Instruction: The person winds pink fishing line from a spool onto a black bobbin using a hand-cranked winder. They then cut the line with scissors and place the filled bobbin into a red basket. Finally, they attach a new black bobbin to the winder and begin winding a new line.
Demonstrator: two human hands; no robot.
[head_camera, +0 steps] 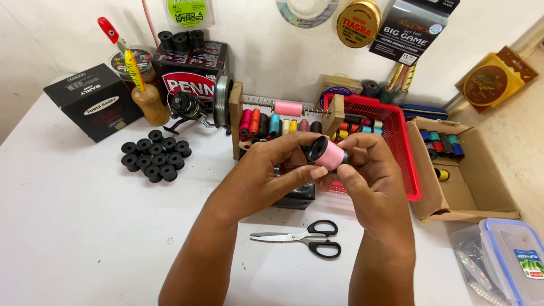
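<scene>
Black-handled steel scissors lie below your wrists, blades shut. Your left hand and right hand both pinch small black plastic bobbin wound with pink thread between fingertips, probably steadying it. Red mesh basket behind right fingers.

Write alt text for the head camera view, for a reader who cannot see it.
Both hands, left hand and right hand, hold a pink thread spool with black ends above a white table. Black-handled scissors lie below them; a cluster of empty black spools sits left, a red basket of coloured spools right.
</scene>
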